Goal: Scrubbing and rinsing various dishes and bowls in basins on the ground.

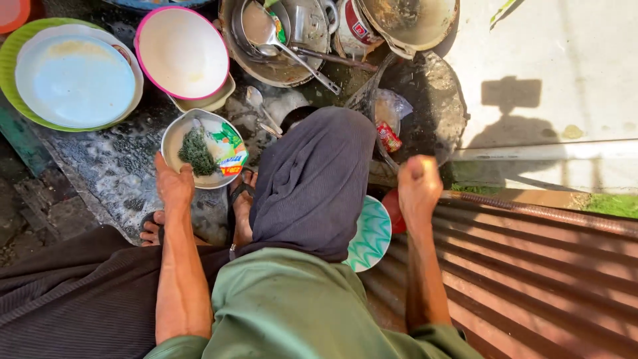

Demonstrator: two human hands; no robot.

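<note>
Gripping the near rim of a small metal bowl (199, 149) left of frame centre, the left hand (174, 184) steadies it; wet and soapy, it looks light but slippery, so the rim suits best. A green scouring pad (197, 153) and soap packet (230, 151) lie inside, while the right hand (419, 183) is a closed fist at centre right; what it holds I cannot tell.

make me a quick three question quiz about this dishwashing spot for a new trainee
1. True or false: the left hand grips the rim of the small metal bowl that holds a green scrubber.
2. Which colour is the rim of the white bowl behind it? A) pink B) black C) orange
3. Fill in: the right hand is closed in a ____ near the dark wok.

Key: 1 true; 2 A; 3 fist
</note>
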